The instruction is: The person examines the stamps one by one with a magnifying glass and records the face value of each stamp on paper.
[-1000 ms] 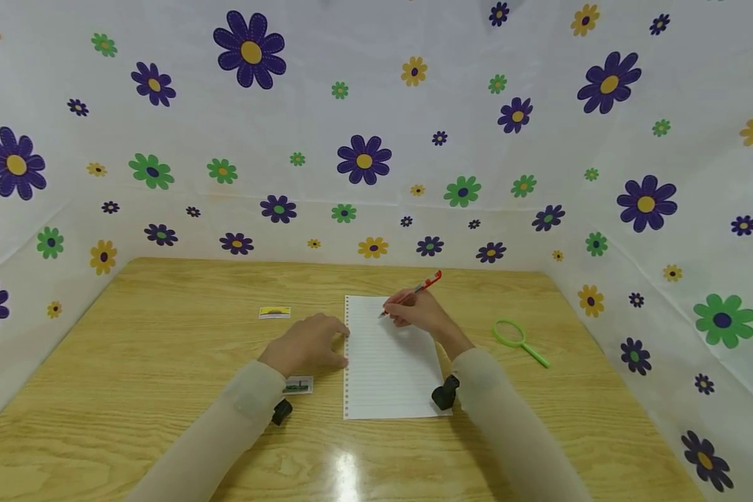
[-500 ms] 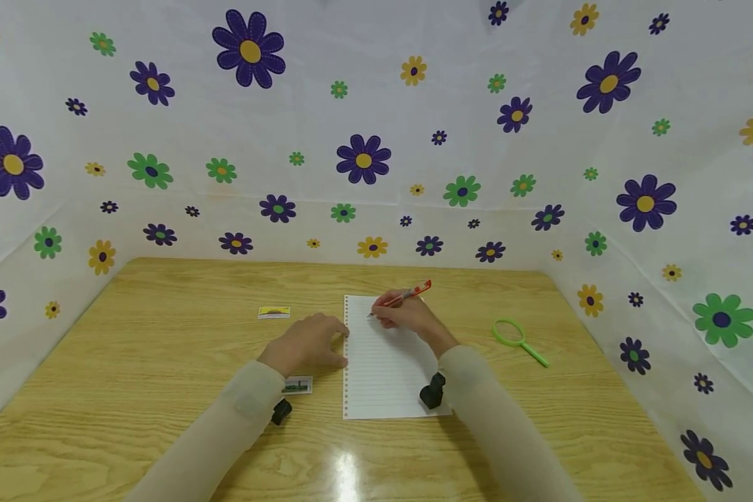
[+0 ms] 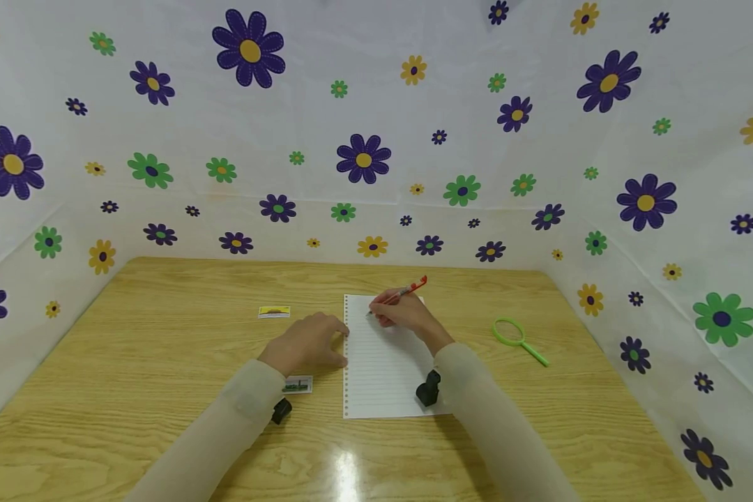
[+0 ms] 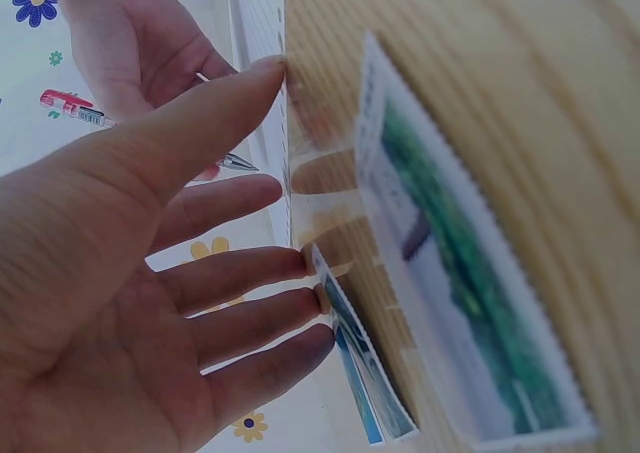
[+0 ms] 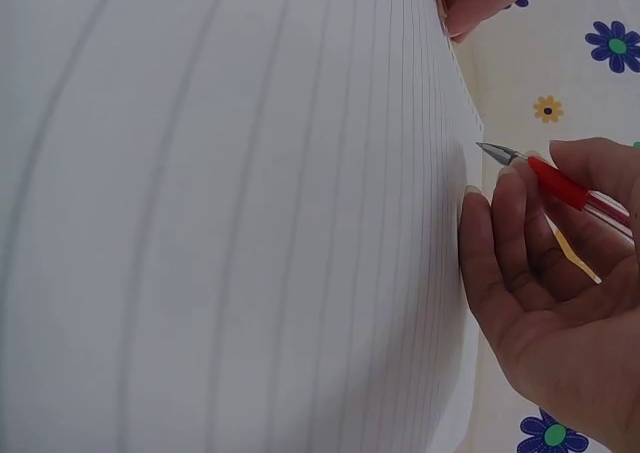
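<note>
My right hand [image 3: 404, 314] pinches a red pen [image 3: 414, 286] over the upper part of a lined sheet of paper [image 3: 383, 383] with punched holes down its left edge. In the right wrist view the pen's metal tip [image 5: 495, 153] points at the page, and the outer fingers [image 5: 485, 243] lie along the paper. My left hand [image 3: 307, 341] rests at the sheet's left edge, thumb and fingertips right at the holes. Its fingers are spread and fairly straight in the left wrist view, with a landscape stamp [image 4: 460, 283] close by and another stamp [image 4: 360, 358] beside the fingertips.
A yellow stamp [image 3: 275, 312] lies on the wooden table [image 3: 182, 335] beyond the left hand. The landscape stamp sits by the left wrist. A green magnifying glass [image 3: 535, 354] lies right of the paper. Flower-printed white cloth [image 3: 314, 125] walls the back and sides.
My right hand has slid left along the upper part of the page with the pen, mostly in the first half second. The left hand has stayed put.
</note>
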The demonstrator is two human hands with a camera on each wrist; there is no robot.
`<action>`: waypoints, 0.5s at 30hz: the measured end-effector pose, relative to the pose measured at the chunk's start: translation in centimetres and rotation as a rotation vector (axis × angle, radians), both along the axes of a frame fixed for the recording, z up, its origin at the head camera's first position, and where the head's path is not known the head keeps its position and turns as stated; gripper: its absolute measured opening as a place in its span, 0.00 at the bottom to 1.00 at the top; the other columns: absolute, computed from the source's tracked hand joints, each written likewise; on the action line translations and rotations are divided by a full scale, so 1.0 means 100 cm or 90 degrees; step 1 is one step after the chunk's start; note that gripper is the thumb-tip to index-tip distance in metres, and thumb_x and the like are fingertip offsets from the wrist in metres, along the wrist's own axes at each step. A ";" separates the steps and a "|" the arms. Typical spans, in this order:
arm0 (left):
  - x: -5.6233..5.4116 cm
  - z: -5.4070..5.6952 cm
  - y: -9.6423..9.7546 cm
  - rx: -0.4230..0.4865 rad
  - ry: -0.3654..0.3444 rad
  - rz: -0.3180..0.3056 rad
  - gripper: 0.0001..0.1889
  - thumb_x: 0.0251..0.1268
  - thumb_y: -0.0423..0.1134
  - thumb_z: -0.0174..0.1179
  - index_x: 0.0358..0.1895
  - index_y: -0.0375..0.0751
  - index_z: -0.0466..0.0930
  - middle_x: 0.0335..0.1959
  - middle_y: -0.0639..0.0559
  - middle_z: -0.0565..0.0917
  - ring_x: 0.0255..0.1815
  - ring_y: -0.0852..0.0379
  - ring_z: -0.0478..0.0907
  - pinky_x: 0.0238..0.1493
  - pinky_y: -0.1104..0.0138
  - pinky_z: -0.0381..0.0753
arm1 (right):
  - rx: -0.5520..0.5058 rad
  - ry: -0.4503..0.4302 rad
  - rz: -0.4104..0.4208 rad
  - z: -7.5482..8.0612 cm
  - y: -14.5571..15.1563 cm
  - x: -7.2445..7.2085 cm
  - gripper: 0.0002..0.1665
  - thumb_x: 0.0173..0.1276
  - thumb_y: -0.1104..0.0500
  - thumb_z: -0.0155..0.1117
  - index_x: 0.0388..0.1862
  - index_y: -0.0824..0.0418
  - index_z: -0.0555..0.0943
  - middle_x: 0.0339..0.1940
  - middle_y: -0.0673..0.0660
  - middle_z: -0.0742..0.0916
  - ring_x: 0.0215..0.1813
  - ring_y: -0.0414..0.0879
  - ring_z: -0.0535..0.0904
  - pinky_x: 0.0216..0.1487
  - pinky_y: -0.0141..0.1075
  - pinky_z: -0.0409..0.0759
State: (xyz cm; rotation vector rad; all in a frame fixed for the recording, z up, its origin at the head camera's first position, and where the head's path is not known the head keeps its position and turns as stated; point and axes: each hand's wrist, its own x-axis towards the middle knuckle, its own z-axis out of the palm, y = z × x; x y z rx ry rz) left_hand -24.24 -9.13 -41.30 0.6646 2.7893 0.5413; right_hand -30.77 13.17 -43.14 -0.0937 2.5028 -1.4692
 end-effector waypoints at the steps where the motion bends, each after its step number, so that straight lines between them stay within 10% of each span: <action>1: 0.000 -0.001 0.000 0.000 -0.001 -0.001 0.28 0.60 0.49 0.75 0.63 0.43 0.83 0.67 0.45 0.81 0.72 0.42 0.74 0.73 0.47 0.73 | 0.003 0.000 -0.001 0.000 0.000 0.000 0.12 0.70 0.53 0.71 0.44 0.61 0.88 0.28 0.51 0.88 0.29 0.38 0.83 0.35 0.28 0.84; 15: -0.006 -0.005 -0.001 -0.027 -0.003 -0.014 0.29 0.62 0.52 0.74 0.64 0.46 0.82 0.68 0.48 0.81 0.70 0.44 0.75 0.72 0.47 0.75 | 0.004 -0.008 -0.001 0.001 0.000 -0.001 0.12 0.71 0.53 0.71 0.45 0.60 0.87 0.31 0.52 0.89 0.31 0.39 0.82 0.36 0.28 0.83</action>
